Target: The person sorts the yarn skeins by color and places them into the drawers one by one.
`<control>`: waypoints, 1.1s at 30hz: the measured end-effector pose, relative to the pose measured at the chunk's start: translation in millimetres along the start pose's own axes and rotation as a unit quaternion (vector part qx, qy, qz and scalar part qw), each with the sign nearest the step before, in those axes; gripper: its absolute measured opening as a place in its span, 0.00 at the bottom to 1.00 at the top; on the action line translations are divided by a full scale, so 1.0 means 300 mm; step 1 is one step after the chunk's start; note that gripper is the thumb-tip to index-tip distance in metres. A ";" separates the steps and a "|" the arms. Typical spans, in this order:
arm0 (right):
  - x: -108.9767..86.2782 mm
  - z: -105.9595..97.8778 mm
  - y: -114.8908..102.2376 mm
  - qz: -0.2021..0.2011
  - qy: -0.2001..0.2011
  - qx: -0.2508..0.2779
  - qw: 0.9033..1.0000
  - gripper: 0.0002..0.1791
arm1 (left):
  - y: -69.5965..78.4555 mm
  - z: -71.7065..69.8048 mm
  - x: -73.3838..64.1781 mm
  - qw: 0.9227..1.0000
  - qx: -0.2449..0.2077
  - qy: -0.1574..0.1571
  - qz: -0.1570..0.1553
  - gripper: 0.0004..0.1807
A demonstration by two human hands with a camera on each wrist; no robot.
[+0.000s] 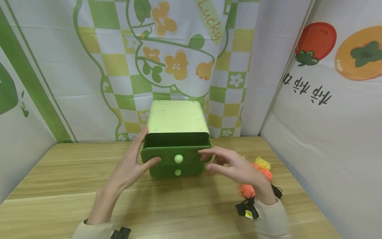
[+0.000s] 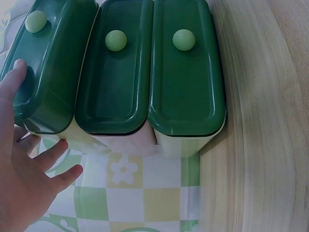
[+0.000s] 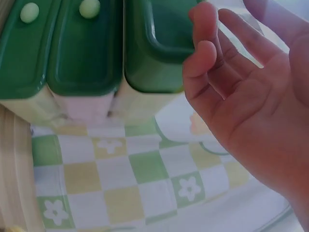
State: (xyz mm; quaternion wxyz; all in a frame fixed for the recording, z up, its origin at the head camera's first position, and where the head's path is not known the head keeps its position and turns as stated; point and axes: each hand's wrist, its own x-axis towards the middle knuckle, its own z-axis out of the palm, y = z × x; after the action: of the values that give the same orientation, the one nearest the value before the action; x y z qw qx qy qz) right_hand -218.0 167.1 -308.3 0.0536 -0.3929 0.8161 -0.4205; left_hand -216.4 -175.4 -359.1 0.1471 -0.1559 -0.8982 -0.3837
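A small light-green drawer cabinet stands on the table with dark green drawers and round pale knobs. Its top drawer is pulled partway out, showing a dark gap behind the front. The left hand lies along the cabinet's left side, its thumb at the left part of that drawer front and its fingers spread beside the cabinet. At the right end of the same front hovers the right hand, fingers loosely bent and holding nothing. Two lower drawers appear pushed in, in the left wrist view.
Balls of yarn lie right of the cabinet, partly behind the right forearm: orange yarn, yellow yarn and black yarn. A patterned curtain hangs behind the wooden table, with white fabric on both sides.
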 end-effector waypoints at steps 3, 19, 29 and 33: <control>-0.011 -0.019 0.009 -0.002 0.019 -0.004 1.000 0.22 | 0.000 -0.001 0.000 1.000 0.001 0.000 -0.002 0.55; -0.049 -0.092 0.044 0.030 0.084 -0.098 0.991 0.16 | 0.005 -0.002 -0.002 1.000 -0.002 -0.003 -0.009 0.54; -0.049 -0.106 0.103 0.066 0.097 -0.156 0.981 0.16 | 0.007 -0.006 -0.001 1.000 0.010 -0.006 -0.007 0.55; -0.050 -0.115 0.126 0.091 0.102 -0.178 0.975 0.17 | 0.006 -0.005 -0.001 1.000 0.012 -0.005 -0.006 0.55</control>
State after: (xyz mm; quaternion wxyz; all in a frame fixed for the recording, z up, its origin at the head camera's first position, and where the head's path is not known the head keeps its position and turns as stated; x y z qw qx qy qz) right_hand -244.7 212.4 -317.4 -0.0629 -0.2756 0.9112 -0.2997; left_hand -215.1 -175.4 -357.1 0.1422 -0.1508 -0.9043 -0.3733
